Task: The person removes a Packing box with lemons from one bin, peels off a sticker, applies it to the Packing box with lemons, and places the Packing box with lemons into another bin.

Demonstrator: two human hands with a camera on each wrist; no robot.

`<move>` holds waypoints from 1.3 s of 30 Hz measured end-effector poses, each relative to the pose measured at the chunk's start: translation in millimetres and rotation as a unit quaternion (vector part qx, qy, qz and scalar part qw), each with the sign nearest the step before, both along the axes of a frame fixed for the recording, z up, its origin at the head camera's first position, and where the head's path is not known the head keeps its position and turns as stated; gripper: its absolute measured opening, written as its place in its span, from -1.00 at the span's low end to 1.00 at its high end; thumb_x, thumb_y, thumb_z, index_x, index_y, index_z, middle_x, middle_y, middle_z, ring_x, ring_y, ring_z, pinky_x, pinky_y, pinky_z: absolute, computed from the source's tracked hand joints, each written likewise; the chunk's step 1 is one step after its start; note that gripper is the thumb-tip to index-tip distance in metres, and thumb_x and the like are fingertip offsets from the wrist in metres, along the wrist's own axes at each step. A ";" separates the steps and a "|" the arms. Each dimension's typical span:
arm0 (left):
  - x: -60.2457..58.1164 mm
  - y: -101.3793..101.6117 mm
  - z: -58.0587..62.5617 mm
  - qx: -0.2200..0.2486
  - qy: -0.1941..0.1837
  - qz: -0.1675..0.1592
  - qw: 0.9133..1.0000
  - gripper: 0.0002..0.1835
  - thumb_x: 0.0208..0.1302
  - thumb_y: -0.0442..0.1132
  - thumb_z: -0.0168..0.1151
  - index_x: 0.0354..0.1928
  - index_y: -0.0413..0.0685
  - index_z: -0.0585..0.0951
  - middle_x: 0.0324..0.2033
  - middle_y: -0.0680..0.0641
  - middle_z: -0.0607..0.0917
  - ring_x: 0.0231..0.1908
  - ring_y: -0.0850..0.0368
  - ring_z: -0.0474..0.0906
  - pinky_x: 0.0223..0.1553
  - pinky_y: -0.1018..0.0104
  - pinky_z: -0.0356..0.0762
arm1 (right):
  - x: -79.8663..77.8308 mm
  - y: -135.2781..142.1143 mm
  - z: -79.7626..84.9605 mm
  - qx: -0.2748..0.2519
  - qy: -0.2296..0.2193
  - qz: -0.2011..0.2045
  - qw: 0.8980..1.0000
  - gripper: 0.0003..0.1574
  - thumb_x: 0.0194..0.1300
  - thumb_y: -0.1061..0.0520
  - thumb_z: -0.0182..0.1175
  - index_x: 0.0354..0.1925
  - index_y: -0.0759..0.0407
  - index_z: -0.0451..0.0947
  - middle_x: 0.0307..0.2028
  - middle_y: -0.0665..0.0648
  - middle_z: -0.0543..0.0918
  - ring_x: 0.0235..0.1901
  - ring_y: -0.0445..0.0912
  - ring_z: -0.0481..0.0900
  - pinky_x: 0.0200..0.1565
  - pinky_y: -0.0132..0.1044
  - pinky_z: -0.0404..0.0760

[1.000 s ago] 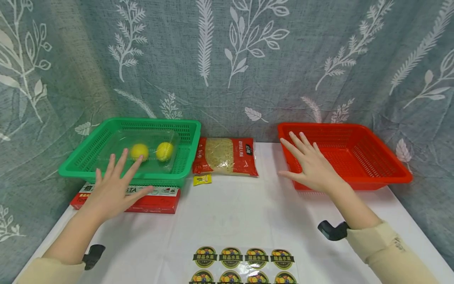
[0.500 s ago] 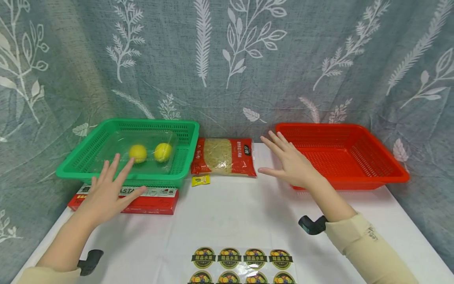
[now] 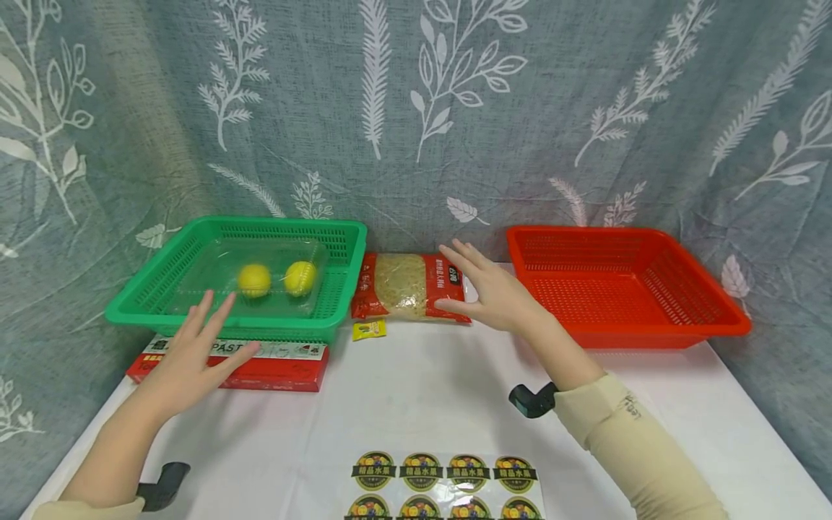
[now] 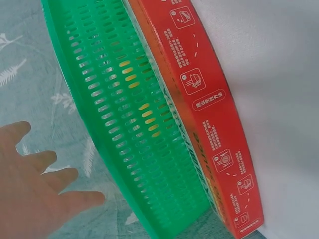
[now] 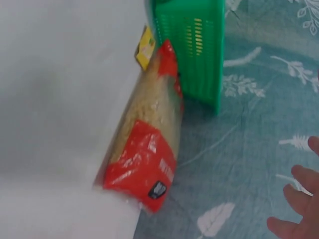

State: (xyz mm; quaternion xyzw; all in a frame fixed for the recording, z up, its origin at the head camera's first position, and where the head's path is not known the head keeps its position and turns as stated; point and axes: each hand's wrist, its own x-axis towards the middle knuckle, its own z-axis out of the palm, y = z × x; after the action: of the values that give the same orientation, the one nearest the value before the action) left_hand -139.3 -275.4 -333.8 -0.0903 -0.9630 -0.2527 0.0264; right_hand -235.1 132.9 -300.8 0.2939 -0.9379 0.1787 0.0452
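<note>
My left hand (image 3: 188,365) hovers with fingers spread in front of the green basket (image 3: 354,227), over the red pasta box (image 3: 286,374). It holds nothing. In the basket lies a clear plastic container (image 3: 217,253) with two yellow round fruits (image 3: 254,280) showing in it. My right hand (image 3: 500,295), fingers extended and nothing in them, overlaps the right end of a red bag with a see-through window (image 3: 401,285) in the head view. The right wrist view shows that bag (image 5: 147,134) lying apart from the fingers (image 5: 299,199). A small yellow packet (image 3: 369,330) lies before the bag.
A red basket (image 3: 591,336) stands at the back right. Near the front edge lies a sheet of round fruit-label stickers (image 3: 375,469). A grey-green leaf-patterned curtain (image 3: 312,101) hangs behind the white table (image 3: 403,390).
My right hand has moved left, from the red basket's edge to the bag's right end. My left hand has drawn slightly back toward me and left.
</note>
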 end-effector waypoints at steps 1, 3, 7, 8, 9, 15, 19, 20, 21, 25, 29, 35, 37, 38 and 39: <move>0.4 -0.4 0.1 0.003 -0.004 0.001 1.000 -0.10 0.28 0.12 0.01 0.42 0.06 -0.29 0.37 -0.22 -0.41 0.29 -0.39 -0.51 -0.10 -0.59 -0.17 | -0.8 -3.1 0.2 -0.003 -0.002 0.005 1.000 0.04 0.12 -0.45 0.02 0.42 -0.14 -0.10 0.41 0.03 -0.08 0.37 -0.03 -0.10 0.16 0.10 0.26; 1.4 -0.9 0.5 0.011 -0.009 0.001 1.000 -0.10 0.29 0.11 0.02 0.42 0.05 -0.29 0.37 -0.23 -0.40 0.29 -0.40 -0.49 -0.11 -0.58 -0.12 | -2.3 -9.1 0.7 -0.006 -0.009 0.009 1.000 0.03 0.13 -0.43 0.04 0.42 -0.13 -0.10 0.41 0.03 -0.08 0.36 -0.01 -0.05 0.15 0.06 0.30; 3.3 -2.2 1.0 0.029 -0.023 0.002 0.999 -0.12 0.31 0.09 0.00 0.42 0.03 -0.30 0.37 -0.25 -0.41 0.27 -0.47 -0.40 -0.11 -0.56 -0.07 | -5.4 -21.3 1.0 -0.006 -0.027 0.009 1.000 0.03 0.13 -0.42 0.04 0.42 -0.15 -0.11 0.41 0.01 -0.08 0.34 0.02 0.04 0.15 0.04 0.31; 3.8 -2.4 1.1 0.032 -0.027 0.003 0.999 -0.12 0.31 0.09 -0.01 0.42 0.04 -0.31 0.37 -0.24 -0.41 0.27 -0.49 -0.38 -0.11 -0.56 -0.05 | -6.0 -24.5 1.3 -0.006 -0.031 0.009 0.999 0.02 0.13 -0.43 0.03 0.42 -0.16 -0.10 0.41 0.01 -0.08 0.33 0.02 0.06 0.16 0.04 0.30; 4.2 -2.7 0.9 0.035 -0.033 0.005 0.999 -0.13 0.31 0.10 -0.02 0.42 0.05 -0.31 0.37 -0.24 -0.42 0.26 -0.51 -0.35 -0.11 -0.55 -0.04 | -6.4 -27.7 1.5 -0.006 -0.034 0.011 0.999 0.02 0.13 -0.43 0.03 0.42 -0.16 -0.09 0.41 0.01 -0.06 0.32 0.04 0.08 0.16 0.04 0.29; 6.3 -4.3 -2.5 0.049 -0.043 0.014 0.998 -0.15 0.33 0.09 -0.06 0.42 0.05 -0.31 0.37 -0.24 -0.41 0.24 -0.54 -0.29 -0.12 -0.54 -0.01 | -9.1 -46.0 1.2 -0.013 -0.045 0.021 0.999 -0.01 0.14 -0.42 0.03 0.41 -0.16 -0.06 0.39 0.02 0.00 0.30 0.02 0.13 0.19 0.01 0.26; 6.8 -5.7 -6.0 0.061 -0.030 0.015 0.998 -0.18 0.35 0.05 -0.07 0.42 0.01 -0.29 0.37 -0.28 -0.37 0.25 -0.52 -0.31 -0.11 -0.55 -0.04 | -11.2 -57.6 -0.2 -0.029 -0.049 0.030 0.998 -0.02 0.14 -0.41 0.04 0.41 -0.17 -0.04 0.39 0.03 0.03 0.31 -0.01 0.13 0.19 -0.01 0.27; 7.0 -6.1 -6.7 0.064 -0.026 0.016 0.997 -0.19 0.35 0.04 -0.07 0.42 0.01 -0.28 0.36 -0.29 -0.37 0.25 -0.52 -0.31 -0.10 -0.55 -0.05 | -11.8 -60.7 -0.4 -0.032 -0.051 0.032 0.998 -0.02 0.14 -0.41 0.04 0.40 -0.17 -0.04 0.38 0.03 0.03 0.30 -0.01 0.13 0.19 -0.01 0.27; 7.2 -6.4 -7.5 0.068 -0.021 0.017 0.997 -0.19 0.36 0.03 -0.07 0.42 0.00 -0.28 0.36 -0.30 -0.36 0.26 -0.51 -0.32 -0.10 -0.55 -0.06 | -12.2 -63.9 -0.6 -0.035 -0.053 0.034 0.997 -0.02 0.14 -0.42 0.04 0.40 -0.18 -0.03 0.38 0.02 0.03 0.30 -0.01 0.14 0.19 -0.02 0.28; 8.2 -6.9 -10.3 0.082 -0.007 0.027 0.996 -0.21 0.36 0.02 -0.08 0.42 -0.03 -0.25 0.36 -0.34 -0.30 0.27 -0.48 -0.32 -0.11 -0.56 -0.06 | -15.0 -77.6 -1.4 -0.046 -0.065 0.038 0.996 -0.03 0.13 -0.43 0.03 0.40 -0.16 0.00 0.38 0.00 0.05 0.31 -0.01 0.12 0.20 0.00 0.25; 8.7 -6.7 -11.4 0.088 -0.005 0.039 0.995 -0.23 0.38 0.01 -0.11 0.42 -0.06 -0.24 0.33 -0.43 -0.22 0.24 -0.51 -0.22 -0.15 -0.54 0.01 | -16.9 -92.6 -1.4 -0.050 -0.073 0.043 0.995 -0.02 0.11 -0.46 0.02 0.39 -0.17 0.02 0.37 0.01 0.07 0.32 -0.01 0.07 0.20 0.02 0.23; 8.5 -6.6 -12.9 0.122 -0.006 0.051 0.991 -0.29 0.42 -0.04 -0.19 0.41 -0.19 -0.21 0.25 -0.51 -0.07 0.13 -0.53 0.02 -0.13 -0.46 0.13 | -19.0 -112.1 1.4 -0.034 -0.046 0.068 0.996 -0.02 0.13 -0.42 0.04 0.39 -0.07 0.05 0.34 0.03 0.16 0.29 -0.08 0.16 0.22 -0.16 0.25; 9.1 -7.2 -14.9 0.143 -0.007 0.054 0.988 -0.31 0.43 -0.06 -0.21 0.40 -0.25 -0.18 0.23 -0.51 -0.03 0.13 -0.53 0.05 -0.11 -0.44 0.15 | -19.6 -118.4 2.1 -0.024 -0.044 0.070 0.996 -0.01 0.13 -0.42 0.04 0.39 -0.06 0.04 0.33 0.04 0.18 0.28 -0.09 0.18 0.21 -0.19 0.26; 9.2 -7.9 -16.1 0.157 -0.010 0.055 0.986 -0.32 0.43 -0.07 -0.22 0.39 -0.27 -0.18 0.23 -0.51 -0.02 0.13 -0.55 0.04 -0.09 -0.44 0.14 | -19.7 -121.3 2.4 -0.021 -0.046 0.071 0.996 -0.02 0.13 -0.42 0.04 0.39 -0.07 0.04 0.33 0.04 0.19 0.28 -0.08 0.19 0.21 -0.19 0.27; 9.3 -8.5 -17.3 0.169 -0.012 0.057 0.984 -0.33 0.44 -0.07 -0.23 0.39 -0.30 -0.17 0.22 -0.51 -0.01 0.14 -0.55 0.03 -0.08 -0.44 0.15 | -20.1 -124.1 2.3 -0.019 -0.051 0.069 0.996 -0.02 0.13 -0.42 0.04 0.39 -0.09 0.03 0.33 0.04 0.19 0.28 -0.08 0.18 0.20 -0.17 0.28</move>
State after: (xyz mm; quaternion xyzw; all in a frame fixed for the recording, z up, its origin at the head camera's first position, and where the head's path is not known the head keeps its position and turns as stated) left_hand -130.0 -283.9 -351.1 -0.0262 -0.9101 -0.4113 0.0437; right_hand -255.2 8.8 -298.4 0.3474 -0.9129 0.2142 -0.0098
